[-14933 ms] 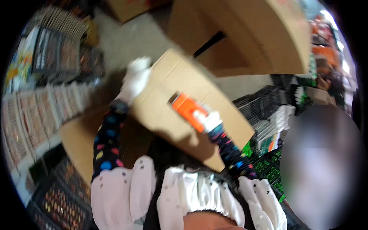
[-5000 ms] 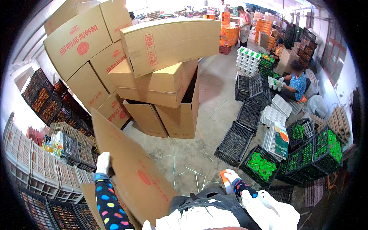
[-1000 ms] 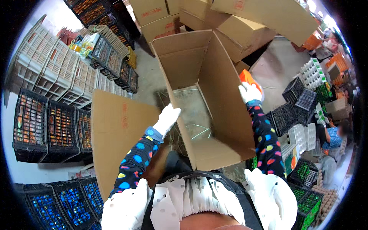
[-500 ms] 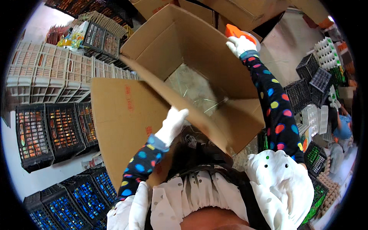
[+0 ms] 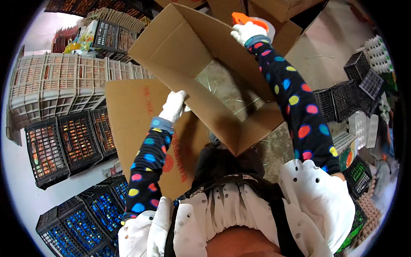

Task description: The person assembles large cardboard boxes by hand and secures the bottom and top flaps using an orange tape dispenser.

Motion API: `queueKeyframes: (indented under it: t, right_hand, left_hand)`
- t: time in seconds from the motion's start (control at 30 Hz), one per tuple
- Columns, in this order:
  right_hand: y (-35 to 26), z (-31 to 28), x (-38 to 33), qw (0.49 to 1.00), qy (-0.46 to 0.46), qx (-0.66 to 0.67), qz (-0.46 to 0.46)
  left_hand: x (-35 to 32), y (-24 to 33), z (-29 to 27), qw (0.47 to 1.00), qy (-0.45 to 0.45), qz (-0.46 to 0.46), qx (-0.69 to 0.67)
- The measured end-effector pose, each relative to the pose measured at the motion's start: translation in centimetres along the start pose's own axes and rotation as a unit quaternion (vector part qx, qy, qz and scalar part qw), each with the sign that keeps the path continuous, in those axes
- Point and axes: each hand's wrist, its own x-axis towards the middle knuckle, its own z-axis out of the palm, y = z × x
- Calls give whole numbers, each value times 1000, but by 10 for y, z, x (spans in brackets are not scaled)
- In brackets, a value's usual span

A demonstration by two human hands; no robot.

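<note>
In front of me stands an open-ended cardboard box (image 5: 171,47), tilted, with the floor showing through it. My left hand (image 5: 173,106), in a white glove, is closed on the edge of its near left wall. At the far right wall, my white-gloved right hand (image 5: 247,33) is wrapped round an orange tape dispenser (image 5: 242,18) with a roll of clear tape. The fingers of that hand are close to the box's rim; whether they touch it I cannot tell. Beside my left arm a flat cardboard sheet (image 5: 128,115) with red print leans upright.
Pale plastic crates (image 5: 55,81) and black crates of orange goods (image 5: 77,141) line the left side. Lower left, black crates hold blue goods (image 5: 94,214). More cardboard boxes (image 5: 282,10) stand beyond. At right are black crates (image 5: 342,100), egg-tray-like stacks (image 5: 379,53) and a person (image 5: 387,141).
My left hand has moved up and left with the box wall, and the box has turned and squared up. My right hand has shifted left along the far wall with the tape dispenser.
</note>
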Motion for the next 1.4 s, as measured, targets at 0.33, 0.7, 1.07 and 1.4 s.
queueKeyframes:
  t: [0.33, 0.7, 1.07, 1.4]
  right_hand:
    - [123, -32, -18, 1000, 11, 9, 15]
    - [128, -13, -70, 999, -18, 35, -16]
    - [92, -7, -93, 996, -21, 69, -58]
    - [90, -7, -77, 998, -19, 51, -43]
  left_hand:
    - [-47, 16, 24, 979, -190, -1, -68]
    - [-75, 51, 45, 784, -137, 12, 606]
    - [-149, -24, 244, 674, -452, 198, 550]
    - [-26, -54, 200, 734, -335, 183, 562]
